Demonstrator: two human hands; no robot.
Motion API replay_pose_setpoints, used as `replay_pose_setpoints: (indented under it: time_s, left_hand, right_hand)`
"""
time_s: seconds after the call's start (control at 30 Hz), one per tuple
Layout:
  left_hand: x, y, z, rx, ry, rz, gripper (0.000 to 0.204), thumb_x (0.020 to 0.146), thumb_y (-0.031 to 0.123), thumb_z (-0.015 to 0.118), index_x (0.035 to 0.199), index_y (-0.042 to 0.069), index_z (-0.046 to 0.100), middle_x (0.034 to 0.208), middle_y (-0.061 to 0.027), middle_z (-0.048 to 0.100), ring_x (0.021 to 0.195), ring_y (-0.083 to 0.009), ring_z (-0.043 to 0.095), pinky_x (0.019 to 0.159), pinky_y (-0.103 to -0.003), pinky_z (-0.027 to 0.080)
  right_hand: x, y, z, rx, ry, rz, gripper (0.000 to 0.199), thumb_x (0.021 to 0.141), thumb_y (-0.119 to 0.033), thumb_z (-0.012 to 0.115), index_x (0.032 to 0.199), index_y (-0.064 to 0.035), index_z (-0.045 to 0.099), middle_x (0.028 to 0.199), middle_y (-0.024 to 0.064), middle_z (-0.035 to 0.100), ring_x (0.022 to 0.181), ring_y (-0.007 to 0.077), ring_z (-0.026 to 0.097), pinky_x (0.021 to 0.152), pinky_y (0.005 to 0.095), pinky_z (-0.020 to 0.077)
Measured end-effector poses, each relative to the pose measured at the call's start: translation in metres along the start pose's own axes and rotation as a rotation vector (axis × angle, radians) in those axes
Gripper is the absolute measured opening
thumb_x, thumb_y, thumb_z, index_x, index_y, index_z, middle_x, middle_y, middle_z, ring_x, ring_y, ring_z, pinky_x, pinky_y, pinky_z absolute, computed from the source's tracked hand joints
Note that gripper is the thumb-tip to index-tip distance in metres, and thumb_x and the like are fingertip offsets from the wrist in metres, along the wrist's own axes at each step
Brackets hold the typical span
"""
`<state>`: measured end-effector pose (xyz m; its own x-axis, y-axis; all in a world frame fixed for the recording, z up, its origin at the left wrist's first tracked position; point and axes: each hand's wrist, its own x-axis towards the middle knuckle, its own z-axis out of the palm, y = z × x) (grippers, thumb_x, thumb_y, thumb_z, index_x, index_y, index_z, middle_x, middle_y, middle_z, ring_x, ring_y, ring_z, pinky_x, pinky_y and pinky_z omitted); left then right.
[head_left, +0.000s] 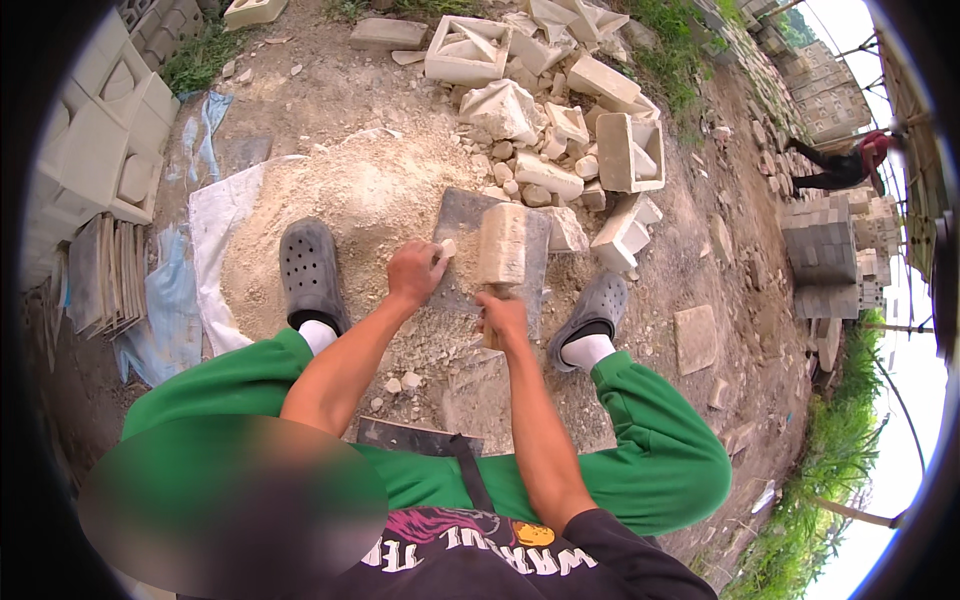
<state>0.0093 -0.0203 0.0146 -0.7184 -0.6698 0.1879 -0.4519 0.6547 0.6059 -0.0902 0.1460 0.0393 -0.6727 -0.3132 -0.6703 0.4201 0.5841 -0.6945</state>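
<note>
Left hand (pixel 416 272) there, fingers pinched on a chip (pixel 448 247) by the left edge of the slab (pixel 458 212), right hand (pixel 503 317) — look — fingers wrapped round the mallet (pixel 503 245), head over the slab, powder (pixel 340 195) heaped left.

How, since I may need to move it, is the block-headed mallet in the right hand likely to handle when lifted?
The mallet is probably head-heavy: its bulky head sits beyond the right hand. The head looks like one solid block, so likely stiff rather than floppy. Its boxy shape suggests it may resist rolling.
</note>
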Motion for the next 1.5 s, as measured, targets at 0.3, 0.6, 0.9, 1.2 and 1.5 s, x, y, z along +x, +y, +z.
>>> replay_pose_setpoints:
  time_s: [0.3, 0.6, 0.9, 1.2, 1.5]
  left_hand:
    - [0.023, 0.028, 0.014, 0.006, -0.074, 0.106, 0.016, 0.080, 0.024, 0.075, 0.092, 0.014, 0.075, 0.094, -0.0046, 0.069, 0.094, -0.0263, 0.064, 0.081, -0.040, 0.051]
    - [0.020, 0.028, 0.019, 0.016, -0.084, 0.099, 0.018, 0.083, 0.023, 0.073, 0.097, 0.013, 0.073, 0.097, -0.0049, 0.066, 0.093, -0.0270, 0.063, 0.082, -0.041, 0.050]
    - [0.017, 0.019, 0.002, 0.085, -0.108, 0.091, 0.017, 0.082, 0.021, 0.074, 0.096, 0.012, 0.073, 0.094, -0.0063, 0.066, 0.091, -0.0277, 0.063, 0.083, -0.041, 0.049]
    - [0.016, 0.018, 0.007, 0.015, -0.101, 0.045, 0.015, 0.082, 0.024, 0.074, 0.092, 0.012, 0.075, 0.094, -0.0050, 0.067, 0.090, -0.0276, 0.064, 0.080, -0.042, 0.050]
    - [0.029, 0.023, 0.009, -0.013, -0.289, -0.081, 0.018, 0.086, 0.023, 0.071, 0.101, 0.015, 0.076, 0.102, -0.0066, 0.070, 0.096, -0.0282, 0.067, 0.082, -0.041, 0.053]
  right_hand:
    - [0.028, 0.038, -0.047, -0.044, 0.329, -0.005, 0.031, 0.072, -0.020, 0.076, 0.086, 0.0056, 0.067, 0.068, 0.0110, 0.065, 0.050, 0.0205, 0.063, 0.048, 0.0343, 0.0516]
    - [0.011, 0.027, -0.016, 0.021, 0.201, -0.080, 0.024, 0.074, -0.015, 0.074, 0.082, 0.0062, 0.065, 0.061, 0.0100, 0.062, 0.047, 0.0191, 0.062, 0.044, 0.0340, 0.0499]
    - [-0.026, -0.051, -0.016, 0.059, 0.184, -0.282, 0.023, 0.075, -0.019, 0.072, 0.072, 0.0020, 0.064, 0.059, 0.0072, 0.063, 0.050, 0.0166, 0.063, 0.046, 0.0321, 0.0487]
    - [0.006, 0.011, -0.006, -0.023, 0.079, -0.009, 0.022, 0.073, -0.016, 0.071, 0.079, 0.0042, 0.066, 0.067, 0.0104, 0.065, 0.049, 0.0182, 0.063, 0.044, 0.0313, 0.0501]
    - [0.004, 0.010, -0.012, 0.137, 0.052, 0.000, 0.023, 0.076, -0.015, 0.074, 0.083, 0.0046, 0.064, 0.063, 0.0083, 0.062, 0.047, 0.0175, 0.060, 0.044, 0.0321, 0.0496]
